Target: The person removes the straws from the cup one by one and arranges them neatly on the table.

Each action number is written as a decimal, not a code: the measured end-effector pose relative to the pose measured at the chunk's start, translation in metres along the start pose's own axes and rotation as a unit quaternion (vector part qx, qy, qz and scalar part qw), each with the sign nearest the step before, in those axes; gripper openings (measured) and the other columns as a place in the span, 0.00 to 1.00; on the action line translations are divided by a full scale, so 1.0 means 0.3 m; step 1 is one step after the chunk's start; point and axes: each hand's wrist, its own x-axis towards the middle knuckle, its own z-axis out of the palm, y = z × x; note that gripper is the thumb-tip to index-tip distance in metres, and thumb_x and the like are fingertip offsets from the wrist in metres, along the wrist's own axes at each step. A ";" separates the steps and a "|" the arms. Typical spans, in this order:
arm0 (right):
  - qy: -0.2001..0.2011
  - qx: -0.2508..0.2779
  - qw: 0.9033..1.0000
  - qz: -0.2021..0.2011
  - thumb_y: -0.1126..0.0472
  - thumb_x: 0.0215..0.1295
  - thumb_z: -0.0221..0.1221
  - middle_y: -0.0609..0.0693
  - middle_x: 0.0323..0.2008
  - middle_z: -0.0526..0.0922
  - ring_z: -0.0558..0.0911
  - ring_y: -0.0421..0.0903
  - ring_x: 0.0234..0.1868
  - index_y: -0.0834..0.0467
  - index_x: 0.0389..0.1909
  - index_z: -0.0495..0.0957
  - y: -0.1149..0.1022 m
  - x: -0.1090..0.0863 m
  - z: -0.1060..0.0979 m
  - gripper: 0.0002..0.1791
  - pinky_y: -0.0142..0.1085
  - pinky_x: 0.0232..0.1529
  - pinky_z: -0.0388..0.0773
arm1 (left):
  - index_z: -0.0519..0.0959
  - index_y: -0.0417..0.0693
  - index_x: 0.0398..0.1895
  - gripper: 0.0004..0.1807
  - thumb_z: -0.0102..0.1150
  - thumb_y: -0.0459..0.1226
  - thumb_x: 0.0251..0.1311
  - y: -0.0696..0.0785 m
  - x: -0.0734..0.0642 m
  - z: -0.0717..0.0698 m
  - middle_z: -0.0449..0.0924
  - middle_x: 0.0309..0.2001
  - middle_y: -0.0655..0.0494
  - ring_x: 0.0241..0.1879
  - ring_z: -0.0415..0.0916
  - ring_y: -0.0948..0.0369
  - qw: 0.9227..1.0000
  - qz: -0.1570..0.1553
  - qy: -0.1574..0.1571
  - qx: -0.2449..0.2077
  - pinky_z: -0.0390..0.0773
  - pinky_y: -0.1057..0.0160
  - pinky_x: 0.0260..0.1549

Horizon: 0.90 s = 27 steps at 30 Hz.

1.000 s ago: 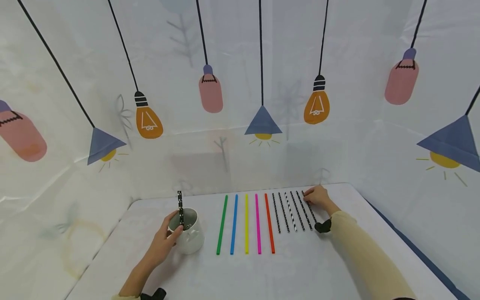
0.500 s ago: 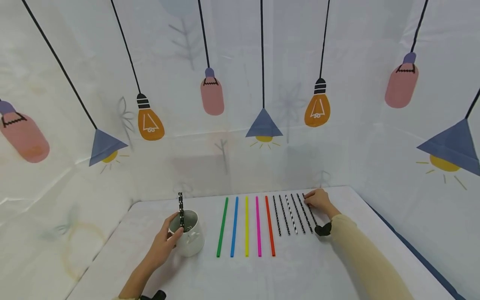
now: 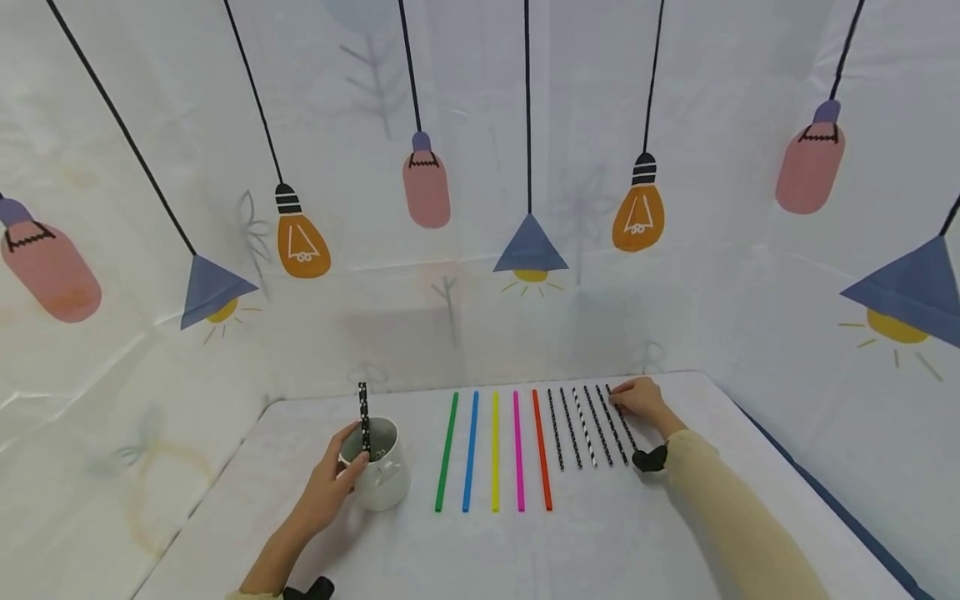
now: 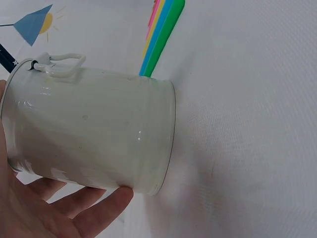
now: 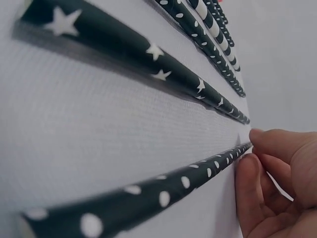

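My left hand [image 3: 327,475] grips a white mug [image 3: 386,483] on the left of the table, with its fingers around the side. The mug's small handle [image 4: 69,65] faces away from the palm. A black patterned drinking straw [image 3: 363,408] stands up out of the mug beside my thumb. At the far right of the row, my right hand [image 3: 641,402] pinches the far end of a black straw with white dots [image 5: 185,182], using thumb and fingertips. That straw lies along the white tabletop, next to a black straw with white stars [image 5: 168,64].
Several black-and-white patterned straws [image 3: 582,425] lie side by side left of my right hand. Longer plain straws continue the row: red [image 3: 542,450], pink [image 3: 518,450], yellow [image 3: 495,450], blue [image 3: 471,450] and green [image 3: 447,450]. A white sheet wall [image 3: 487,333] with printed lamps rises behind the table.
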 end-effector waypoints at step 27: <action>0.014 0.158 0.986 -0.048 0.60 0.72 0.54 0.66 0.48 0.79 0.81 0.57 0.42 0.71 0.57 0.74 -0.275 -0.079 0.082 0.20 0.40 0.41 0.81 | 0.52 0.58 0.75 0.33 0.49 0.51 0.71 0.000 0.000 -0.002 0.60 0.68 0.38 0.47 0.75 0.48 1.000 0.001 0.002 0.010 0.79 0.56 0.37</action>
